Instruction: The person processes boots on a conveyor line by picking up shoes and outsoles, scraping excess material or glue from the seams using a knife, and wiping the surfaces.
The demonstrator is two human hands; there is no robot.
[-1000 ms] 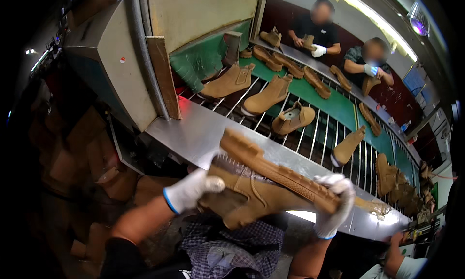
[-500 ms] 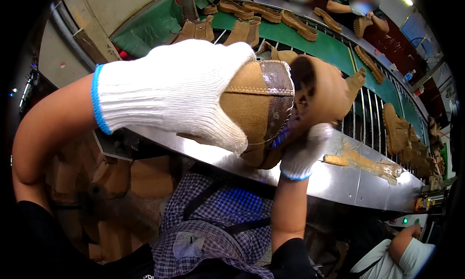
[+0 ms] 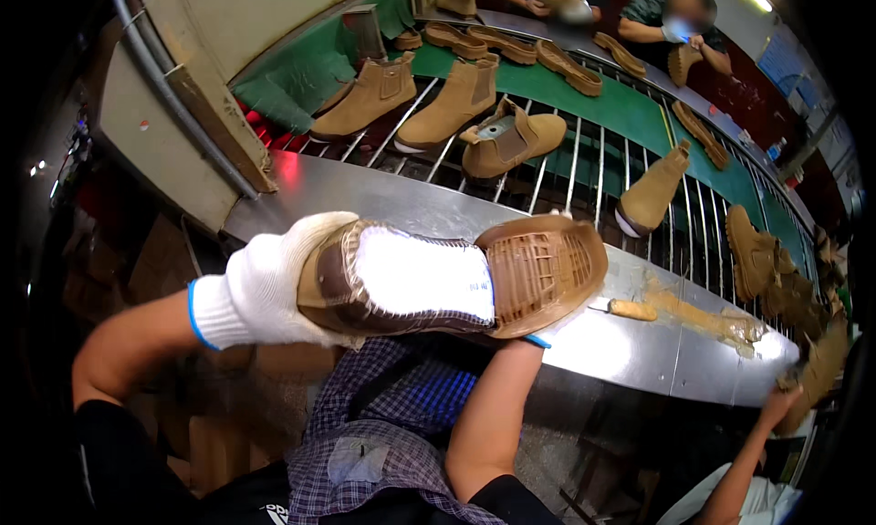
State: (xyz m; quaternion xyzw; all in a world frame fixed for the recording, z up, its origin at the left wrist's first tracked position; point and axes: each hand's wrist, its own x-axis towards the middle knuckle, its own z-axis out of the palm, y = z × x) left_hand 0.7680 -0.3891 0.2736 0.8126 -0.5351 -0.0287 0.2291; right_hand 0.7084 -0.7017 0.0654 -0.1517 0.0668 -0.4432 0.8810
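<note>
In front of the metal ledge (image 3: 639,356), the gloved left hand (image 3: 272,279) clamps one end of a tan boot (image 3: 422,279), white underside exposed. A brown sole (image 3: 547,274) meets its other end, mostly hiding the right hand (image 3: 560,321), whose grip I cannot tell.

Beyond the fingers (image 3: 315,228), tan boots (image 3: 447,110) sit on a rack of metal rods (image 3: 573,169) — loose soles (image 3: 568,67) on the green strip (image 3: 630,113) behind them, two co-workers (image 3: 643,14) farther off — while to the fingers' right a wooden-handled tool (image 3: 631,310) lies on the metal table (image 3: 630,353), near a streaky yellowish-brown smear (image 3: 698,317).
</note>
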